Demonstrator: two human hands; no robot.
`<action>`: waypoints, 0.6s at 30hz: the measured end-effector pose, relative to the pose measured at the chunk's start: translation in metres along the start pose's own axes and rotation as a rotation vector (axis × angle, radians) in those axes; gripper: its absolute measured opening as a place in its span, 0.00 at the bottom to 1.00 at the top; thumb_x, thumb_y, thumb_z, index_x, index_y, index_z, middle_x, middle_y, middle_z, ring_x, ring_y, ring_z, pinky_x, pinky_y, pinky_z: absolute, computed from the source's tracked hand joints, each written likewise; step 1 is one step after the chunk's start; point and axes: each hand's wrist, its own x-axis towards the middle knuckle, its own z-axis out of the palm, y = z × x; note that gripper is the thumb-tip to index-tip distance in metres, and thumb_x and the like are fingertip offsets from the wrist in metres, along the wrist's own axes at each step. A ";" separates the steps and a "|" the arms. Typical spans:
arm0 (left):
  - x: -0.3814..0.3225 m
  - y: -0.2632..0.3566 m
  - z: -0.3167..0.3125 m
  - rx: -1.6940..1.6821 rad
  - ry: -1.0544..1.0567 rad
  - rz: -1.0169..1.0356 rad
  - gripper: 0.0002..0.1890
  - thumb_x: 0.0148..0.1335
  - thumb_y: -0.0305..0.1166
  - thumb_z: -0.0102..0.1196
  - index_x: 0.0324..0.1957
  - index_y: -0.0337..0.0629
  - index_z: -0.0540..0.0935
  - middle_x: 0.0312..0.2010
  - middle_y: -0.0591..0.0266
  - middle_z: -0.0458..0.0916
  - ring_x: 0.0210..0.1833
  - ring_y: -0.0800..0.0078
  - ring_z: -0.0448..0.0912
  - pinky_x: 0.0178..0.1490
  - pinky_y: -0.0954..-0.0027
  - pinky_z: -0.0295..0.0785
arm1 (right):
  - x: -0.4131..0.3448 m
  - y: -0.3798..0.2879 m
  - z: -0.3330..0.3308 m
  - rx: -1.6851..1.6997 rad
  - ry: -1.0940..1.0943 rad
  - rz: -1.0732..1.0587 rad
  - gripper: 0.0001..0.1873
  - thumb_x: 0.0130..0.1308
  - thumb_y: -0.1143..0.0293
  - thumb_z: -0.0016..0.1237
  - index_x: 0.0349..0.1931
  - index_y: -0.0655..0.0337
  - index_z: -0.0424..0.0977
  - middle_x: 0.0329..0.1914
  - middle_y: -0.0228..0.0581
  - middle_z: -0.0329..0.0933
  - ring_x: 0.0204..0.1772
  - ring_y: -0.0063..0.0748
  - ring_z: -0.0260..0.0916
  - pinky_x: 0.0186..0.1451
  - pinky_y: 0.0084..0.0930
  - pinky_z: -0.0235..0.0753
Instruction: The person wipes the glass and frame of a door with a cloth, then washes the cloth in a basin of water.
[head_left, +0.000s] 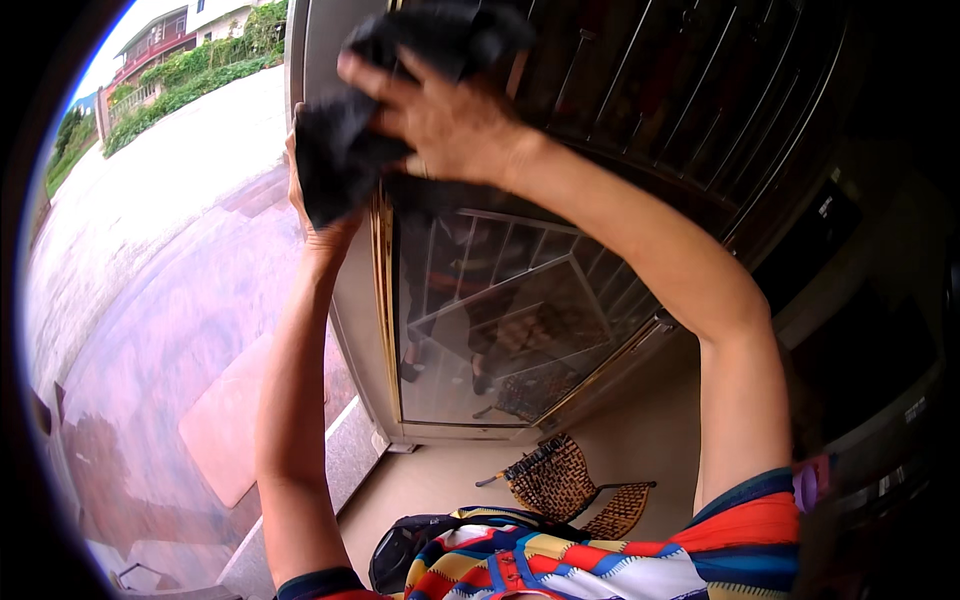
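A dark cloth (337, 154), blurred in parts, is bunched near the top of a glass-panelled metal door (386, 322). My right hand (450, 124) grips it, fingers spread over its folds, and another part of the cloth rises above the knuckles. My left hand (330, 231) is raised at the door's outer edge. The lower part of the cloth covers most of that hand, leaving the wrist and a strip of fingers visible. Whether those fingers clasp the cloth or the door edge is hidden.
A woven chair (551, 476) stands on the tiled floor (427, 480) below the door. Left of the doorway, a stone sill (356, 442) borders pinkish paving (180, 315). A black bag (397, 551) is by my waist. The glass pane (480, 375) carries reflections.
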 end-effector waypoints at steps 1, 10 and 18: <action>-0.003 0.002 0.004 -0.023 0.001 -0.026 0.32 0.61 0.44 0.49 0.63 0.40 0.56 0.52 0.47 0.69 0.53 0.48 0.70 0.53 0.57 0.67 | -0.017 -0.015 0.007 0.069 -0.019 -0.057 0.24 0.48 0.52 0.57 0.49 0.37 0.73 0.70 0.26 0.46 0.73 0.47 0.36 0.72 0.50 0.44; 0.000 0.019 0.000 -0.076 0.017 -0.103 0.33 0.67 0.49 0.38 0.63 0.34 0.53 0.50 0.42 0.67 0.48 0.46 0.71 0.48 0.59 0.68 | -0.091 0.069 -0.086 -0.063 0.003 0.493 0.35 0.56 0.50 0.50 0.61 0.58 0.62 0.71 0.50 0.37 0.70 0.67 0.34 0.65 0.67 0.37; 0.005 0.007 -0.002 -0.025 -0.012 -0.128 0.34 0.64 0.54 0.41 0.62 0.37 0.56 0.44 0.47 0.69 0.46 0.50 0.72 0.48 0.56 0.67 | -0.141 -0.058 -0.013 -0.058 -0.312 0.468 0.33 0.43 0.49 0.56 0.55 0.34 0.68 0.73 0.34 0.38 0.68 0.61 0.43 0.63 0.69 0.46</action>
